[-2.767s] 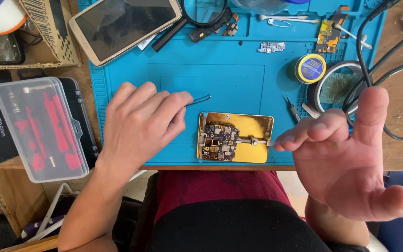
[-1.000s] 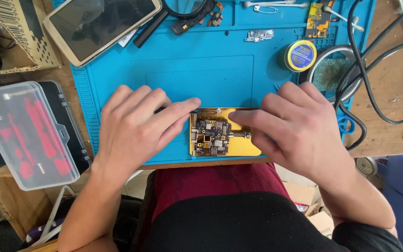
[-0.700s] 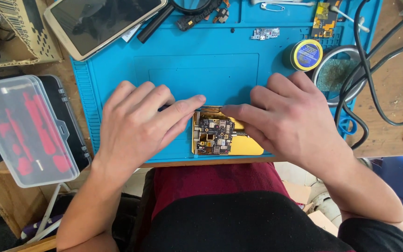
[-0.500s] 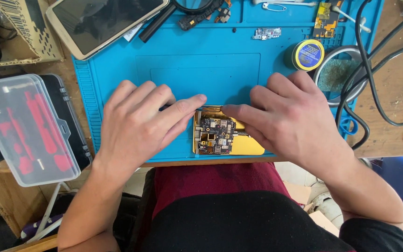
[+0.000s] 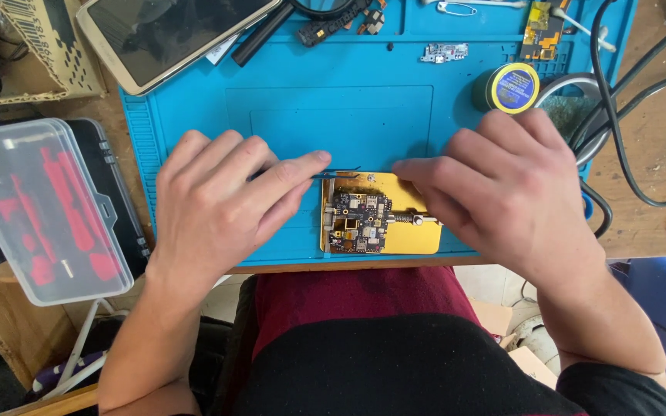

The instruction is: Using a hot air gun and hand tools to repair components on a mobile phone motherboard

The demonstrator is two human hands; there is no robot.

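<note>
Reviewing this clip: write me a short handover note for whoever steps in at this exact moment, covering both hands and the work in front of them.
Left hand: palm down on the blue work mat, holding thin tweezers whose tip reaches the top edge of the gold board holder.
Right hand: fingers resting on the holder's upper right edge, steadying it.
Circuit board: clamped in the holder at the mat's near edge.
Nearby: solder wire spool behind the right hand, clear tool case to the left.
Done: board mounted.
Left: tweezers have not yet touched the board.

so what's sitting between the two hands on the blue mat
In the head view, the gold holder plate carrying a dark circuit board lies between the left hand and right hand, with thin tweezers at its top edge.
</note>
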